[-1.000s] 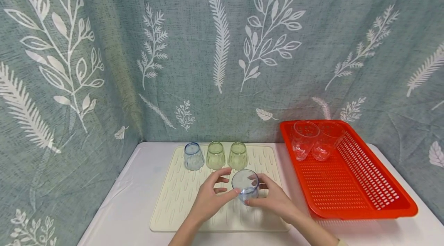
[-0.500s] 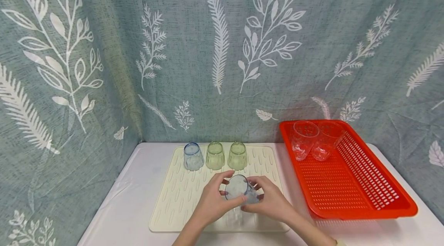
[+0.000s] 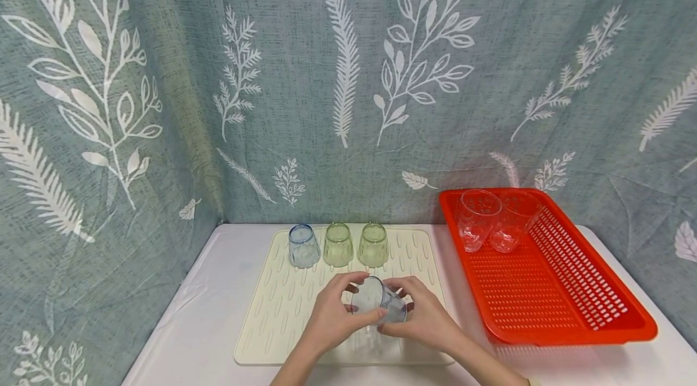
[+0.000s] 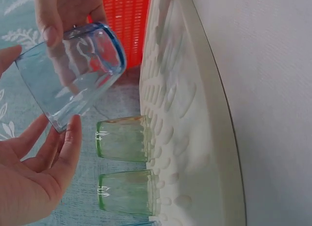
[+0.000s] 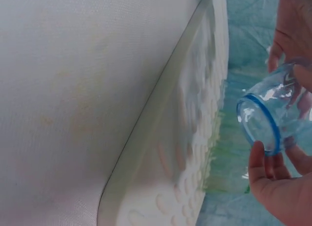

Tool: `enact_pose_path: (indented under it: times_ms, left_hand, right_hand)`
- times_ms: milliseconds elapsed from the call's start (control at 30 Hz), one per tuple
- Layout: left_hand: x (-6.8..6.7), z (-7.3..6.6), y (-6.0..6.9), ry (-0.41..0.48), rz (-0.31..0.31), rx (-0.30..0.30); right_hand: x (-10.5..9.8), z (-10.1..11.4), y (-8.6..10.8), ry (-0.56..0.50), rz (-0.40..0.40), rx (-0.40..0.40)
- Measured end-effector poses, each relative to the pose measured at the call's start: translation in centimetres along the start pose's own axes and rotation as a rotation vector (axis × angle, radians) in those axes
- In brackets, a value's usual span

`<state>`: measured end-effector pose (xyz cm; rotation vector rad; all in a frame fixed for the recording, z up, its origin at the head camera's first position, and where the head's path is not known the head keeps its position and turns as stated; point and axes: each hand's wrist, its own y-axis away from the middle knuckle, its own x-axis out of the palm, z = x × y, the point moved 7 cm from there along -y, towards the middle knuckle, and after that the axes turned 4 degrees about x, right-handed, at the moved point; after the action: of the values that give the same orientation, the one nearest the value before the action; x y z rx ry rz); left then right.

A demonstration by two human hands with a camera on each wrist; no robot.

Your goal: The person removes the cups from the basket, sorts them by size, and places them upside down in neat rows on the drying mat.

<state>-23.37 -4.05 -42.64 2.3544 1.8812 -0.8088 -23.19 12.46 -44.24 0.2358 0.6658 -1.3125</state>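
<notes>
Above the front of the cream drying mat [image 3: 294, 301], a pale blue drinking glass [image 3: 393, 304] is held tilted in the air. Its mouth faces left and its base points right. My left hand [image 3: 333, 316] grips it at the mouth end, thumb in front and fingers behind. My right hand [image 3: 422, 313] holds the base end between thumb and fingers. In the left wrist view the glass [image 4: 78, 80] is see-through, with nothing visible inside. The right wrist view shows the thick blue base [image 5: 256, 121] near the right fingertips.
One blue glass [image 3: 304, 247] and two green glasses, one left [image 3: 338, 247] and one right [image 3: 373, 247], stand upside down along the mat's back. A red basket [image 3: 572, 336] at right contains two clear glasses [image 3: 476, 222]. A patterned curtain [image 3: 305, 101] hangs behind.
The blue glass has tipped from mouth up to mouth leftward and shifted slightly left. My left hand, formerly with its fingers spread beside it, now grips its mouth end.
</notes>
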Motion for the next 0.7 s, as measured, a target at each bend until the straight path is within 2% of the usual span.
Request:
enact_pose_path:
  times_ms: [133,267,500,700]
  left_hand:
    - [-0.4,0.5,0.0,0.089,-0.029,-0.066]
    - [-0.6,1.1,0.1,0.194,-0.054,-0.137]
    - [-0.5,2.0,0.1,0.38,-0.07,-0.2]
    - [-0.5,2.2,0.4,0.506,-0.106,-0.254]
  right_hand:
    - [-0.2,-0.1,-0.1,-0.081,-0.009,0.009]
    - [-0.4,-0.4,-0.2,-0.22,0.001,0.05]
    - [-0.2,-1.5,-0.1,-0.459,0.055,0.218]
    - [0.3,-1.6,-0.2,-0.594,0.068,0.285]
